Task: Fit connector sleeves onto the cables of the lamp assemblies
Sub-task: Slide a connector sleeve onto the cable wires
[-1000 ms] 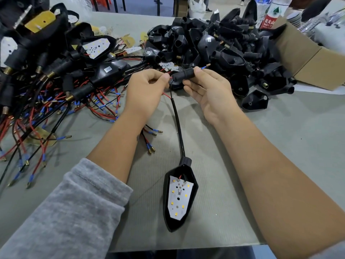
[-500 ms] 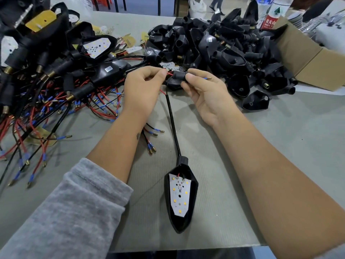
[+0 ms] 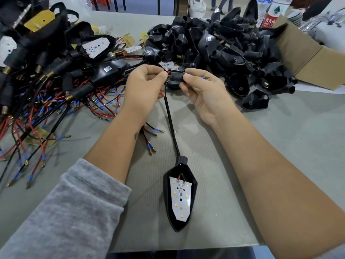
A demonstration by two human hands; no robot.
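A black lamp housing (image 3: 179, 224) with a white LED board lies face up near the table's front edge. Its black cable (image 3: 171, 124) runs up to my hands. My right hand (image 3: 204, 94) pinches a short black connector sleeve (image 3: 177, 76) between thumb and fingers. A blue-tipped wire end (image 3: 205, 77) sticks out of the sleeve to the right. My left hand (image 3: 144, 85) pinches the red and black wires just left of the sleeve. The wires inside the sleeve are hidden.
A tangle of lamp assemblies (image 3: 56, 75) with red, black and blue-tipped wires fills the left. A heap of empty black housings (image 3: 220, 47) lies behind my hands. An open cardboard box (image 3: 308, 58) stands at the right. Loose wire ends (image 3: 151, 146) lie under my left forearm.
The lamp housing has slid a little away from me as the cable is drawn up. The sleeve sits further along the wires, with the wire tip still out on the right.
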